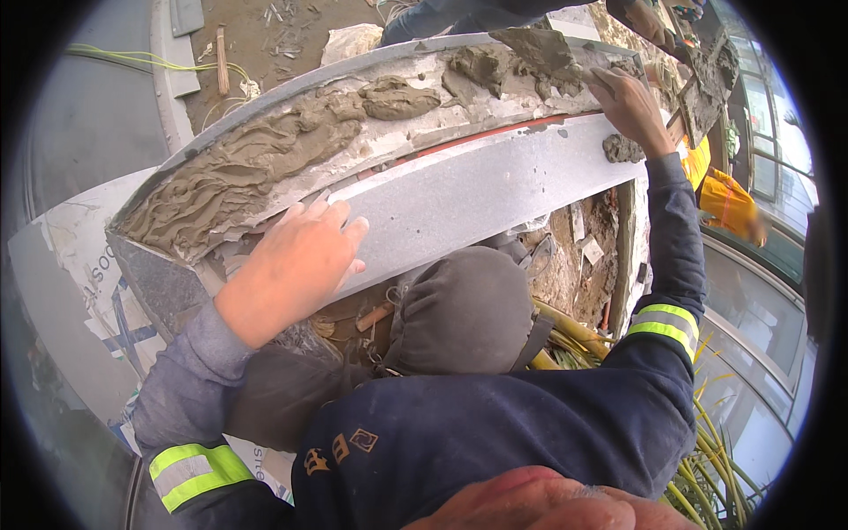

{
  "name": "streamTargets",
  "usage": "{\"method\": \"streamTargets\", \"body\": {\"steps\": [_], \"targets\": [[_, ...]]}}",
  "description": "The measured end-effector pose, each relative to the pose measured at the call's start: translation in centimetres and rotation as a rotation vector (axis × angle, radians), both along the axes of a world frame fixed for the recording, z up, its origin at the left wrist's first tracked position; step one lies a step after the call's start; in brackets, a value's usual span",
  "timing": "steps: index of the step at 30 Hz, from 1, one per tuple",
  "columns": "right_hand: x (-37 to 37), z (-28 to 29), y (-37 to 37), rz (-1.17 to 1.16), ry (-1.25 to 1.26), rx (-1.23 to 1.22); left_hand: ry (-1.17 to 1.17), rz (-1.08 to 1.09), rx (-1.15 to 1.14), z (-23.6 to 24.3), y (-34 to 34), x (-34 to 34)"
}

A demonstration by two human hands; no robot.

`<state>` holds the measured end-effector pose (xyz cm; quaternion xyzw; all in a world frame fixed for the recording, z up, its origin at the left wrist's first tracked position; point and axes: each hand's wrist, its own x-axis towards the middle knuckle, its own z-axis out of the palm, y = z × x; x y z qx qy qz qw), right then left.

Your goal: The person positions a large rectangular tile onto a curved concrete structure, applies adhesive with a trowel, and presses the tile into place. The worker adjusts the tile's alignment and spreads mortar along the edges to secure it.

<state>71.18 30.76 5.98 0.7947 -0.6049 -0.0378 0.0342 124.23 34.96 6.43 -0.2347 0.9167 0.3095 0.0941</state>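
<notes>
Wet grey-brown mortar [256, 159] lies in rough ridges along the top of a curved wall, thickest toward the left end. My right hand [629, 106] is closed round the handle of a trowel [537, 51] at the wall's far right; its blade is coated in mortar and touches or hovers over the bed, I cannot tell which. My left hand [296, 256] holds nothing, its fingers stretched out and resting at the near edge of the wall, by a smooth grey stone slab [459, 190] that faces me. A mortar lump [623, 148] sits on the slab's right end.
Beyond the wall, a co-worker's hand [645, 22] is near a mortar-covered board [709, 91]. Orange-yellow clothing [731, 205] shows at right. Below me are plant stalks [574, 331] and rubble. A wooden stick [222, 62] and a yellow-green cable [115, 53] lie at far left.
</notes>
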Motion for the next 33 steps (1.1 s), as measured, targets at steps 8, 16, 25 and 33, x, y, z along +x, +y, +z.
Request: {"method": "streamTargets", "body": {"steps": [8, 16, 25, 33], "targets": [[-2.4, 0.4, -0.7, -0.568, -0.494, 0.664, 0.089, -0.024, 0.022, 0.2, 0.6, -0.2], [0.8, -3.6, -2.8, -0.633, -0.651, 0.833, 0.121, -0.016, 0.073, 1.2, 0.8, 0.5], [3.5, -1.4, -2.0, -0.177, -0.304, 0.67, 0.134, -0.048, 0.1, 0.5, 0.6, 0.3], [6.4, -0.3, -2.6, -0.544, -0.513, 0.756, 0.168, -0.034, 0.069, 1.0, 0.9, 0.5]]}}
